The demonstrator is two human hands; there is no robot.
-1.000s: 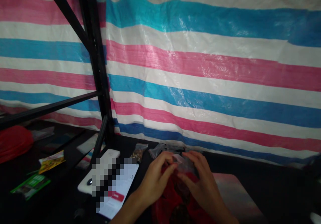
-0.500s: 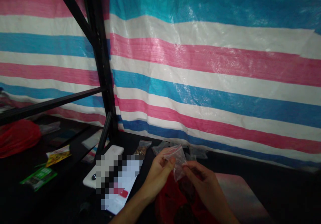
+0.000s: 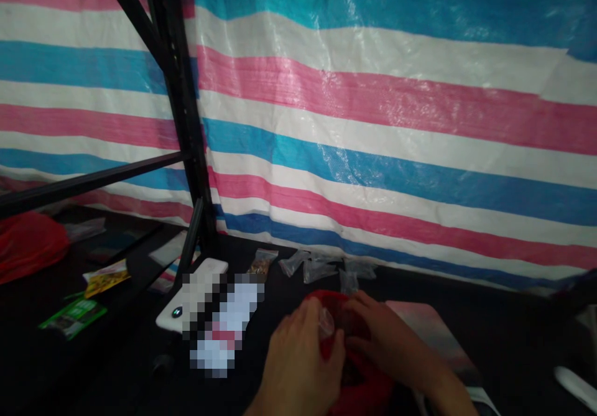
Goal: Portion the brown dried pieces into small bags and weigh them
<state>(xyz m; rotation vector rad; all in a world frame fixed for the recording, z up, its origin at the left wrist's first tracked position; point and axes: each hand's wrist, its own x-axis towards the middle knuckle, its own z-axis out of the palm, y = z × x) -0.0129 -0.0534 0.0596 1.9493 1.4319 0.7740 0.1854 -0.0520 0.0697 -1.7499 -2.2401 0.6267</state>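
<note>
Clear bag (image 3: 326, 323): small, crumpled, held upright at the mouth of the red bag, between the two hands.
Left hand (image 3: 298, 360): fingers curled, closed on the clear bag's side.
Right hand (image 3: 387, 341): fingers bent around the red bag's rim, just beside the clear bag; cannot tell whether it grips anything.
Red bag (image 3: 361, 394): plastic, bunched under both hands at the near table edge.
Mat (image 3: 433, 326): pinkish-grey, partly under the red bag and the right wrist.
Table (image 3: 508, 307): black top bearing all these items.
Blurred patch (image 3: 224, 323): pixelated, covering part of a white device (image 3: 196, 291) left of the left hand; the device shows one small dark round spot.
Loose bags (image 3: 319, 272): several clear, empty-looking ones in a row just beyond the hands.
Seed bag (image 3: 260, 265): clear, holding brown bits, left of that row.
Packets (image 3: 107, 274): one yellow, one green (image 3: 72, 318), lower down at left.
Red cloth (image 3: 28, 248): heaped at far left.
Rack post (image 3: 180, 124): black metal, upright, with braces.
Tarp (image 3: 373, 92): pink, white and blue stripes, hanging behind everything.
</note>
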